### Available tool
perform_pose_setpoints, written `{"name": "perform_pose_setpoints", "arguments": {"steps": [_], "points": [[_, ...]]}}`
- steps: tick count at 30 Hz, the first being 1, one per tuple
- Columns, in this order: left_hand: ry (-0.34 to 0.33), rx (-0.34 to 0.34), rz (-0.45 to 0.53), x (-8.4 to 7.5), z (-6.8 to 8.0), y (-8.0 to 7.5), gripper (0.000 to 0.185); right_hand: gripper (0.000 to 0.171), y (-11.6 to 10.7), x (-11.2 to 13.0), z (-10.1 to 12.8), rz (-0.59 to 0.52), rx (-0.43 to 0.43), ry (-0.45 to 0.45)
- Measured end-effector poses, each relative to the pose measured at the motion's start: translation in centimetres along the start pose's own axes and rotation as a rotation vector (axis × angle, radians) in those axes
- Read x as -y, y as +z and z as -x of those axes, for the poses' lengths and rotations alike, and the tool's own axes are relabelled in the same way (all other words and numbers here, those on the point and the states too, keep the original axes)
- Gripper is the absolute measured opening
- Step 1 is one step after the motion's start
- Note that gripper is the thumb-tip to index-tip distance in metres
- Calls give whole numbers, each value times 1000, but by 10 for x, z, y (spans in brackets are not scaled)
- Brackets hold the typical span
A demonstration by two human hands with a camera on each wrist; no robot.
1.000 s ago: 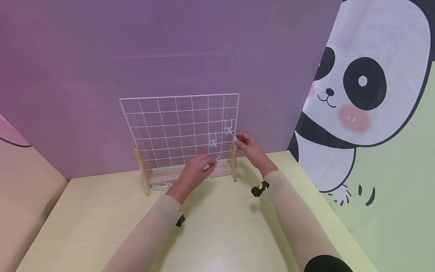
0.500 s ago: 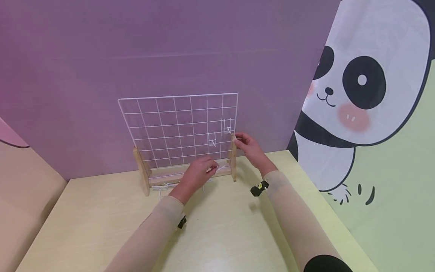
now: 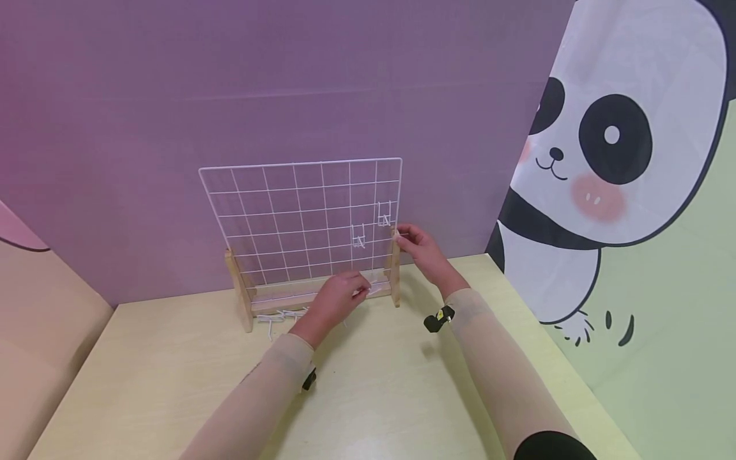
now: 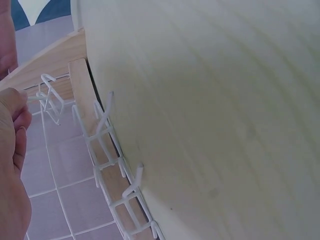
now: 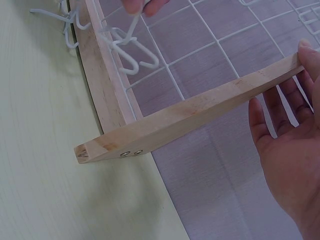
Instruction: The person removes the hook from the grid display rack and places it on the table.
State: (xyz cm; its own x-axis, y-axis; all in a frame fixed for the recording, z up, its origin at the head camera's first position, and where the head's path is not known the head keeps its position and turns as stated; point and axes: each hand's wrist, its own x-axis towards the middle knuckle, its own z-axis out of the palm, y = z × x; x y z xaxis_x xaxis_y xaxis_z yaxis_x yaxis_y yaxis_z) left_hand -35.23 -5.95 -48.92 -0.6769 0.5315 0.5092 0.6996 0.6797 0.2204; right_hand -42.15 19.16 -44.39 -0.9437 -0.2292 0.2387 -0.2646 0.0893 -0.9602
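A white wire grid panel (image 3: 299,164) stands upright in a wooden stand (image 3: 395,281). Near the panel's lower right, my left hand (image 3: 339,297) pinches the stem of a white wire hook (image 5: 131,47); its prongs lie close to the bottom wires in the right wrist view, though contact is unclear. My right hand (image 3: 424,250) grips the stand's right upright (image 5: 200,102), thumb on one edge and fingers on the other side. Two hooks hang on the grid, one upper (image 3: 384,216) and one lower (image 3: 358,237), both toward the right.
Several loose white hooks (image 4: 132,200) lie along the stand's base. The stand rests on a pale wooden table (image 3: 374,390) near its back edge. Behind it is a purple wall (image 3: 299,83), and a panda picture (image 3: 615,160) covers the wall at right.
My left hand has lowered slightly and moved a little right with the hook, toward the bottom of the grid. My right hand stays on the upright.
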Motion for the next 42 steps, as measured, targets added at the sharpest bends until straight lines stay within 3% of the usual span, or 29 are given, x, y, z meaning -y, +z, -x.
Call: {"name": "perform_pose_setpoints", "arguments": {"steps": [12, 42], "points": [[-11, 79, -3, 2, 1, 5, 8, 33, -1, 0, 0, 30, 2, 5], [3, 128, 6, 0, 8, 7, 6, 35, 0, 0, 0, 0, 2, -6]]}}
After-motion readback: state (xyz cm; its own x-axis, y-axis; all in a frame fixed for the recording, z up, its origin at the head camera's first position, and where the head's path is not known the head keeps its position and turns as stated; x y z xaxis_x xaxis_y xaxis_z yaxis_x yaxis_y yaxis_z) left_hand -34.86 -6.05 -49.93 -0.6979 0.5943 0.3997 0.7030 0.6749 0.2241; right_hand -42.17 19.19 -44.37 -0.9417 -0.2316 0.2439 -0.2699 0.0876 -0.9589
